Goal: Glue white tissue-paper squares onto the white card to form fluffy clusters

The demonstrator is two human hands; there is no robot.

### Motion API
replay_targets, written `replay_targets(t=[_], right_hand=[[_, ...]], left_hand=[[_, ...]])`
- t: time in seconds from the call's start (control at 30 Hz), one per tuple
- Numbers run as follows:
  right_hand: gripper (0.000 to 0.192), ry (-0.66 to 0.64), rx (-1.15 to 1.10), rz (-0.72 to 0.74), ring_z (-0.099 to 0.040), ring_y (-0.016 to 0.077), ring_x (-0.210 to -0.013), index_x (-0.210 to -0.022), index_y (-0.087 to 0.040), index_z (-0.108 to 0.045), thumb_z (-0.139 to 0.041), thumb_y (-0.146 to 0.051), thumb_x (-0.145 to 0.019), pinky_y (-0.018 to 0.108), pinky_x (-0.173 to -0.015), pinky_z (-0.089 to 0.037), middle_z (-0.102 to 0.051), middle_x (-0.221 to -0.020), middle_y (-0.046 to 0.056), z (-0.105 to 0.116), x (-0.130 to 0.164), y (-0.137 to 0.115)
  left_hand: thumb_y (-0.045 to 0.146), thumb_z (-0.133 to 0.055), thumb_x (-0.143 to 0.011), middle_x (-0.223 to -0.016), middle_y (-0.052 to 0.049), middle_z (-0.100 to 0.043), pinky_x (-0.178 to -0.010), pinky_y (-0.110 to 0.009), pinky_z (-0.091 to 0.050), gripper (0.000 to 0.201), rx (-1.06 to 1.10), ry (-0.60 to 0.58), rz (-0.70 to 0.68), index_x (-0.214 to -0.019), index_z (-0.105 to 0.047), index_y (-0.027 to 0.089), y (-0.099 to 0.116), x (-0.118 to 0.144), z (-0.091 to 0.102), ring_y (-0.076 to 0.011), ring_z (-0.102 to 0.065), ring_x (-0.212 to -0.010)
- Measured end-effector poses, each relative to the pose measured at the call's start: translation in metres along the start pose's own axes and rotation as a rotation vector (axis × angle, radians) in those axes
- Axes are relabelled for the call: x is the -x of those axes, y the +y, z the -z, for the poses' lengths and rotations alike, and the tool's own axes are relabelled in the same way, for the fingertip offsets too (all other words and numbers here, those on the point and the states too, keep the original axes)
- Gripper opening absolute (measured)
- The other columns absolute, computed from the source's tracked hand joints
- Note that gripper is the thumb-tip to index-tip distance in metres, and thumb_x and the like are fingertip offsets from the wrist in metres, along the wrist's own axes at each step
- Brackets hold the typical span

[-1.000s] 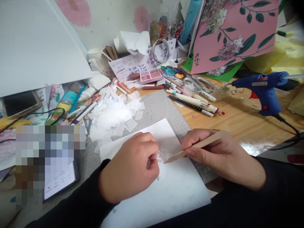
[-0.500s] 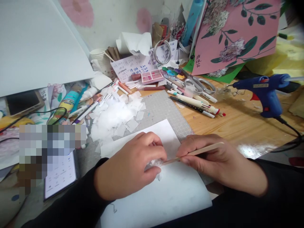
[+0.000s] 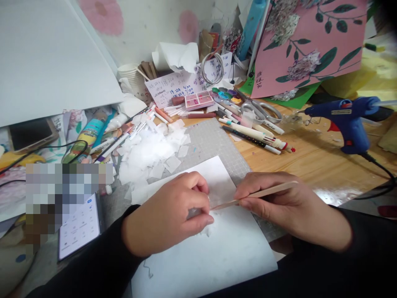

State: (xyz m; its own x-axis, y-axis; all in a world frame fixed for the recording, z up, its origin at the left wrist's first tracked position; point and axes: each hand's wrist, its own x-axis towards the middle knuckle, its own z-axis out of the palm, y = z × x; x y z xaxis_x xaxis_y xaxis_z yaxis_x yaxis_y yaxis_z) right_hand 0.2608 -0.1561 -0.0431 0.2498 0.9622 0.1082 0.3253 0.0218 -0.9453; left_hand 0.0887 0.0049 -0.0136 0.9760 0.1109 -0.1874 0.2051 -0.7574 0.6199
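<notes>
My right hand (image 3: pixel 287 211) pinches a flat wooden craft stick (image 3: pixel 266 192) between thumb and fingers, with its far end pointing left. That end meets the fingertips of my left hand (image 3: pixel 169 217). There the thumb and index finger are closed on a small piece of thin white paper, mostly hidden by the fingers. Crumpled white paper (image 3: pixel 207 230) shows just below the left thumb. Both hands are over a white sheet (image 3: pixel 204 265), which bears a small grey squiggle at its lower left.
Behind my left hand lies a heap of thin white paper squares (image 3: pixel 145 153) on a grey cutting mat (image 3: pixel 206 142). Pens (image 3: pixel 254 138), scissors (image 3: pixel 266 111) and a blue glue gun (image 3: pixel 350 120) with a cord are to the right. A lit phone (image 3: pixel 79 231) lies left.
My left fingers have closed further over the white paper, so less of it shows. My right hand and the stick have shifted slightly right and up.
</notes>
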Motion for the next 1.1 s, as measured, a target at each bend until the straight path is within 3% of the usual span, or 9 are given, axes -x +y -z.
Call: replay_targets(t=[0.2,0.37,0.83,0.97,1.1], right_hand=[[0.009,0.045,-0.014,-0.066,-0.061,0.0106,-0.061,-0.077,-0.017,-0.07,-0.067,-0.025,-0.08,0.018,-0.053,-0.047,-0.07,-0.069,0.001,0.0,-0.002,-0.001],[0.011,0.052,0.017,-0.087,-0.061,0.0103,-0.059,-0.074,-0.018,-0.071,-0.067,-0.027,-0.08,0.017,-0.05,-0.046,-0.07,-0.067,0.001,0.003,-0.003,-0.001],[0.008,0.147,0.164,-0.118,-0.061,0.0123,-0.057,-0.073,-0.019,-0.068,-0.061,-0.023,-0.076,0.021,-0.051,-0.046,-0.069,-0.066,0.0,-0.004,-0.01,-0.004],[0.009,0.102,0.078,-0.144,-0.06,0.0124,-0.058,-0.072,-0.018,-0.067,-0.064,-0.025,-0.076,0.022,-0.052,-0.045,-0.067,-0.067,0.001,-0.002,-0.011,0.0],[0.013,0.06,-0.147,-0.23,-0.056,0.0116,-0.055,-0.075,-0.018,-0.067,-0.068,-0.031,-0.078,0.022,-0.046,-0.041,-0.064,-0.064,0.0,0.003,-0.007,0.007]], left_hand=[[0.01,-0.063,-0.076,-0.091,0.001,-0.055,-0.077,-0.026,-0.041,0.015,-0.04,0.069,0.043,-0.064,-0.058,0.016,0.005,-0.001,-0.006,-0.0115,-0.054,-0.083],[0.006,-0.061,-0.075,-0.089,0.001,-0.055,-0.076,-0.026,-0.041,0.016,-0.049,0.047,0.053,-0.064,-0.054,0.016,0.004,-0.003,-0.008,-0.0127,-0.052,-0.083],[0.01,-0.056,-0.083,-0.097,0.0,-0.054,-0.082,-0.03,-0.04,0.016,-0.094,0.007,-0.04,-0.083,-0.066,0.022,0.0,0.0,-0.006,-0.0152,-0.051,-0.091],[0.013,-0.061,-0.081,-0.099,0.0,-0.058,-0.085,-0.031,-0.041,0.009,-0.114,0.0,-0.012,-0.084,-0.066,0.02,0.001,0.0,-0.002,-0.016,-0.053,-0.092],[0.012,-0.064,-0.079,-0.096,0.0,-0.061,-0.084,-0.03,-0.042,0.006,-0.114,0.014,0.004,-0.081,-0.066,0.018,0.002,0.0,-0.002,-0.0159,-0.055,-0.091]])
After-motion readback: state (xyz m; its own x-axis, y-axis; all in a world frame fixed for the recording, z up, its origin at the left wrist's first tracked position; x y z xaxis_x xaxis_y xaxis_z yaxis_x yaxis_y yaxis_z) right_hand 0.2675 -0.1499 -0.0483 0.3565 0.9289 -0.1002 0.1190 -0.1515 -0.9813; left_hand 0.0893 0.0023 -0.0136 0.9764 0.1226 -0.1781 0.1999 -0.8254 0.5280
